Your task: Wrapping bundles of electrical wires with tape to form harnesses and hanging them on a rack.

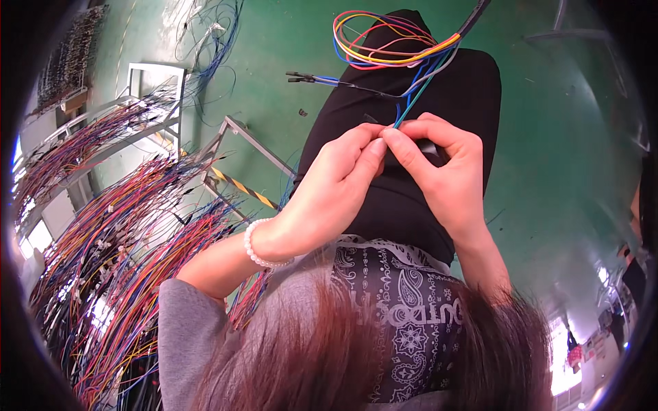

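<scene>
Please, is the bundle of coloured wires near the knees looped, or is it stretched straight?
Looped: the bundle of coloured wires sweeps out to the left, turns round and comes back toward the dark tube.

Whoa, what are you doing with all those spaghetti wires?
A seated person is pinching thin blue and green wires between the fingertips of the left hand and the right hand, which meet over the lap of the black trousers. Beyond the hands, the colourful loop of wires curls out near the knees. Off to the left are big bunches of more wires.
</scene>
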`<state>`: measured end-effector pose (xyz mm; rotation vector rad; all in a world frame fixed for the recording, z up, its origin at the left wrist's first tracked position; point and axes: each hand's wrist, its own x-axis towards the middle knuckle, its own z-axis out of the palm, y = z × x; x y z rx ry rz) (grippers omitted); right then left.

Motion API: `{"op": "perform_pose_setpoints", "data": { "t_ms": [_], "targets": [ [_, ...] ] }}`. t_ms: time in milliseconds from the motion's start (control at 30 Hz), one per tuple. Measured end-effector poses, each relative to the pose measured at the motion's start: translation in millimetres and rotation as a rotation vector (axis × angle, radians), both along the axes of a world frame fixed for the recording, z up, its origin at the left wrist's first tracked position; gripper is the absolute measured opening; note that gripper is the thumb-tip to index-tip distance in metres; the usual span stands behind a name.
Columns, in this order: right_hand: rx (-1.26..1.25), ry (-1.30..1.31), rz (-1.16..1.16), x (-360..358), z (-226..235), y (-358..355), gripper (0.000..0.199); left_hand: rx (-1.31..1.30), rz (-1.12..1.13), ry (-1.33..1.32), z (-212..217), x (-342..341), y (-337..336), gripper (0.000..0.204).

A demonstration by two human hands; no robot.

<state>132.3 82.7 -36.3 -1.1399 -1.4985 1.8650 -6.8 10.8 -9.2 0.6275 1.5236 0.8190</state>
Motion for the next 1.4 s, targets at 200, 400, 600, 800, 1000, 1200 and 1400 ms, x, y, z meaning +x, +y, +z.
{"op": "perform_pose_setpoints", "data": {
  "t_ms": [200, 400, 600, 800, 1000, 1200, 1400],
  "targets": [
    [0.059, 0.023, -0.08, -1.3, -2.9, -5.6, 0.008, -0.027, 0.017, -0.028, 5.7, 0.6, 3.1, 0.024],
    [0.109, -0.022, -0.073, 4.8, 1.4, 13.7, 0.01, -0.102, 0.06, -0.184, 8.6, -4.5, -0.3, 0.019],
    [-0.584, 0.254, 0.016, 33.6, -19.8, -1.0, 0.037, -0.003, 0.028, -0.085, 9.7, -5.1, -3.2, 0.024],
    [-0.712, 0.345, 0.393, 11.1, -26.3, 28.6, 0.05, -0.041, 0.044, -0.19, 19.3, -8.0, -0.1, 0.025],
    [-0.626, 0.28, 0.429, 8.7, -16.1, 43.9, 0.052, -0.139, 0.056, -0.261, 21.1, -11.1, 1.7, 0.026],
    [-0.634, 0.302, 0.455, 14.2, -8.2, 46.0, 0.046, -0.032, -0.002, -0.151, 14.5, -9.2, -1.4, 0.026],
    [-0.664, 0.211, 0.378, 14.7, 12.7, 37.3, 0.045, 0.044, 0.054, -0.05, 7.5, -1.7, -6.0, 0.02]
  ]
}}
